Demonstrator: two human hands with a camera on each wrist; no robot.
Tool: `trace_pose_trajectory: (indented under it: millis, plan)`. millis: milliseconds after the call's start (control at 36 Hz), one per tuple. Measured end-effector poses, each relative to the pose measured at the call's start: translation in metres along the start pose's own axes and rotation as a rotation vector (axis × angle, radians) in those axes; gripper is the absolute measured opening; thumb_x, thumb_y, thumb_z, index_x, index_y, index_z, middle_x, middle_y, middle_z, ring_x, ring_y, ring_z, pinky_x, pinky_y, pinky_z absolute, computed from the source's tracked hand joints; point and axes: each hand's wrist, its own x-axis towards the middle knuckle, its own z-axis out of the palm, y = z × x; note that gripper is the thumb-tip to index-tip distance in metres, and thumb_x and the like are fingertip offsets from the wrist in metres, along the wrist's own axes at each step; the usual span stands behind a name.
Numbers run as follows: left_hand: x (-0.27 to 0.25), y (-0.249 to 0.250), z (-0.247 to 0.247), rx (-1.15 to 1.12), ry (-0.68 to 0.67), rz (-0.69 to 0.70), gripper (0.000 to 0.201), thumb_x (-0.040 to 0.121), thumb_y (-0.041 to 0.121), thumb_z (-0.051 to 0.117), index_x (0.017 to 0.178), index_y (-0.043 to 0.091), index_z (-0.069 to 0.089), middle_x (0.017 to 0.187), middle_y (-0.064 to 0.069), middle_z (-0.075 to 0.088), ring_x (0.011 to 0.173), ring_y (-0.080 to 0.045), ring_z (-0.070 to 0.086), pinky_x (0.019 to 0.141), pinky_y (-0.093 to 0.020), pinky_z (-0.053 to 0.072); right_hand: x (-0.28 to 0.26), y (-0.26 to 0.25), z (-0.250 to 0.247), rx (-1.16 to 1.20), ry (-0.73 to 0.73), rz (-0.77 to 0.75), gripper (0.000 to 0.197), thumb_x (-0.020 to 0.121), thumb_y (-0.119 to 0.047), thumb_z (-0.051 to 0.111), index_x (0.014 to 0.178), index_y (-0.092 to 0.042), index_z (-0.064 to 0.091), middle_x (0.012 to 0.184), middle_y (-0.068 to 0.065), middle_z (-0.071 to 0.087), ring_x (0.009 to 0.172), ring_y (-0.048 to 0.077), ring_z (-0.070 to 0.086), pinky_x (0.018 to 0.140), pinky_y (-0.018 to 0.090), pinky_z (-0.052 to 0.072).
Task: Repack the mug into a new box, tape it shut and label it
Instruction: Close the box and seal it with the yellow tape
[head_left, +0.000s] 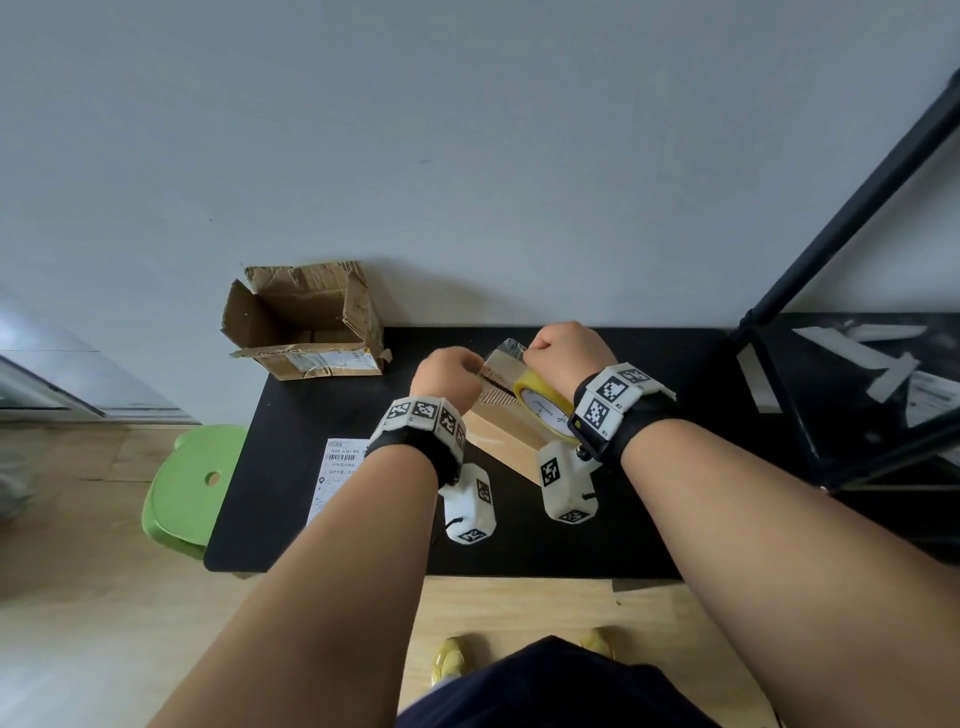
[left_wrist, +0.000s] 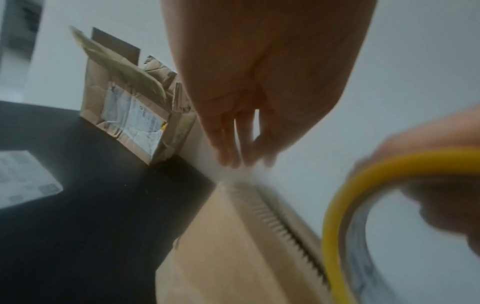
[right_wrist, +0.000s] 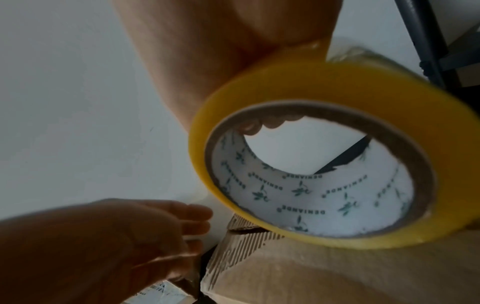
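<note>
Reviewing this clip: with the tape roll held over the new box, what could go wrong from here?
1. The pulled strip of tape hangs in the air between the left hand and right hand; it might fold onto itself.
2. Neither hand steadies the new box, so it may shift.
3. The shipping label lies half under the left forearm and could get swept.

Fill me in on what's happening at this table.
A person is taping a new cardboard box shut on a black table. The right hand grips a yellow tape roll over the box, and the left hand holds the pulled-out tape end at the box's far edge. A torn old box stands open at the back, and a shipping label lies unused beside the left arm.
</note>
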Motion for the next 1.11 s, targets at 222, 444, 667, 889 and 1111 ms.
trace_pose_trajectory:
  millis: [222, 444, 667, 889, 1111]
  plan:
    - [0.003, 0.012, -0.021, -0.413, -0.079, -0.270, 0.016, 0.082, 0.014, 0.063, 0.067, 0.009, 0.066, 0.065, -0.003, 0.060, 0.058, -0.015, 0.054, 0.074, -0.029, 0.052, -0.002, -0.004, -0.002, -0.033, -0.022, -0.023, 0.020, 0.090, -0.029, 0.056, 0.091, -0.017, 0.072, 0.087, 0.002, 0.070, 0.080, 0.022, 0.065, 0.067, 0.030, 0.050]
    - [-0.006, 0.006, -0.019, -0.365, -0.042, -0.113, 0.018, 0.083, 0.027, 0.072, 0.070, 0.015, 0.070, 0.060, 0.002, 0.061, 0.058, -0.010, 0.055, 0.071, -0.028, 0.052, -0.003, -0.004, -0.005, -0.005, -0.069, -0.047, 0.029, 0.091, -0.040, 0.056, 0.085, -0.018, 0.074, 0.085, 0.000, 0.071, 0.080, 0.020, 0.065, 0.067, 0.028, 0.047]
    - [0.000, 0.009, -0.022, -0.284, 0.049, -0.211, 0.021, 0.088, 0.026, 0.063, 0.072, 0.013, 0.064, 0.062, 0.001, 0.057, 0.056, -0.013, 0.052, 0.060, -0.024, 0.042, -0.010, -0.001, -0.006, 0.127, -0.070, 0.049, 0.056, 0.082, -0.061, 0.055, 0.077, -0.006, 0.067, 0.072, 0.010, 0.064, 0.070, 0.027, 0.063, 0.064, 0.033, 0.048]
    - [0.005, 0.004, -0.022, -0.296, 0.079, -0.245, 0.020, 0.089, 0.029, 0.066, 0.077, 0.013, 0.067, 0.068, -0.002, 0.060, 0.060, -0.016, 0.053, 0.064, -0.026, 0.042, -0.017, -0.003, -0.017, 0.209, -0.075, 0.058, 0.031, 0.081, -0.033, 0.056, 0.062, -0.016, 0.038, 0.060, 0.002, 0.030, 0.062, 0.021, 0.032, 0.057, 0.031, 0.025]
    - [0.007, 0.011, -0.017, -0.248, 0.094, -0.305, 0.016, 0.088, 0.025, 0.066, 0.079, 0.013, 0.068, 0.082, -0.006, 0.064, 0.076, -0.021, 0.058, 0.070, -0.027, 0.045, -0.016, -0.018, -0.019, 0.125, -0.102, 0.099, 0.035, 0.076, -0.030, 0.060, 0.056, -0.016, 0.036, 0.057, 0.000, 0.037, 0.055, 0.021, 0.036, 0.053, 0.027, 0.028]
